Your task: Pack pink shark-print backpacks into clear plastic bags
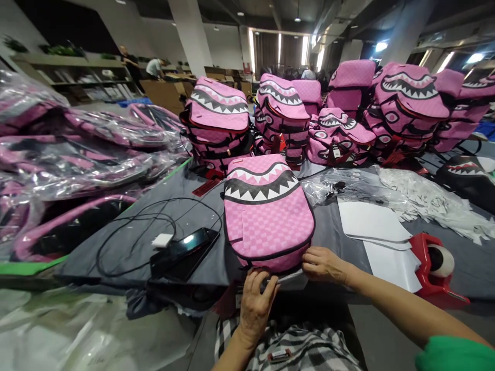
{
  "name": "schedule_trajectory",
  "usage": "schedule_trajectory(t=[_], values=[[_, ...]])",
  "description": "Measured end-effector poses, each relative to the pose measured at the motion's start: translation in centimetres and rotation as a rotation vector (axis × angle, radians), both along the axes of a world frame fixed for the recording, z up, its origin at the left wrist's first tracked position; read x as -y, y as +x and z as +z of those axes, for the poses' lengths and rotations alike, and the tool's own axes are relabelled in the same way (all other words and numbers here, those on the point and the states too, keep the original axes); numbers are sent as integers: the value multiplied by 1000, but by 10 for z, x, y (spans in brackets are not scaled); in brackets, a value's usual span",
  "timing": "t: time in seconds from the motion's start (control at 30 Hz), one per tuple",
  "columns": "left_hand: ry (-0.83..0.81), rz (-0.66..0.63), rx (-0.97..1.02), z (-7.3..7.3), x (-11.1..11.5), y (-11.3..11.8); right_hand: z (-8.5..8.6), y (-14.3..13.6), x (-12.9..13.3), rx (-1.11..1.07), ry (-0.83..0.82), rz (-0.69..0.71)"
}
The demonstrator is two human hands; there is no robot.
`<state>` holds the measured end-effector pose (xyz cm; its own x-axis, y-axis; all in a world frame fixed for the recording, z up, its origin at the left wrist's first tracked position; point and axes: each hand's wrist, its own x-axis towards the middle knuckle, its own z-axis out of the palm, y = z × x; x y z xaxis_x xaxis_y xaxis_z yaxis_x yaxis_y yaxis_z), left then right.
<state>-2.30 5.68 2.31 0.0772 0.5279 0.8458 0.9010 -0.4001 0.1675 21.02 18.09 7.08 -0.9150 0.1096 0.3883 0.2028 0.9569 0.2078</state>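
A pink checkered backpack (268, 216) with a black-and-white shark-mouth print and dark piping lies on the grey-covered table, its bottom end toward me. Under that bottom edge my left hand (257, 299) is closed, thumb and fingers bent together; a small dark bit shows between them, too hidden to name. My right hand (325, 265) pinches the backpack's lower right corner. A whitish strip (292, 279) shows below the backpack between my hands; I cannot tell what it is.
Stacked pink backpacks (220, 118) line the table's back; plastic-wrapped ones (77, 159) pile up left. A phone (189, 242) and cables lie left of the backpack. White sheets (373, 224), a red tape dispenser (435, 265) and plastic bags (348, 185) are right. Two people stand far back.
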Motion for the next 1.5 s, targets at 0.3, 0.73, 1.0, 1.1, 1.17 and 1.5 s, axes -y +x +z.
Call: schedule_trajectory(t=[0.3,0.73,1.0,1.1,1.17,1.5], values=[[-343,-444,-471,28,-23,-53,10,-13,-15,225,-141,-65],[-386,-349,-348,282,-55,-95,253,-46,-26,-111,-336,-7],[-111,-72,-343,287,-61,-63,235,-45,-7,-350,-68,-54],[-168,-106,-370,283,-55,-55,217,-48,-6,-543,69,-160],[-246,-196,-410,285,-48,-56,211,-50,-6,-618,101,-218],[208,-30,-484,245,-61,-78,204,-46,12,-279,-124,-34]])
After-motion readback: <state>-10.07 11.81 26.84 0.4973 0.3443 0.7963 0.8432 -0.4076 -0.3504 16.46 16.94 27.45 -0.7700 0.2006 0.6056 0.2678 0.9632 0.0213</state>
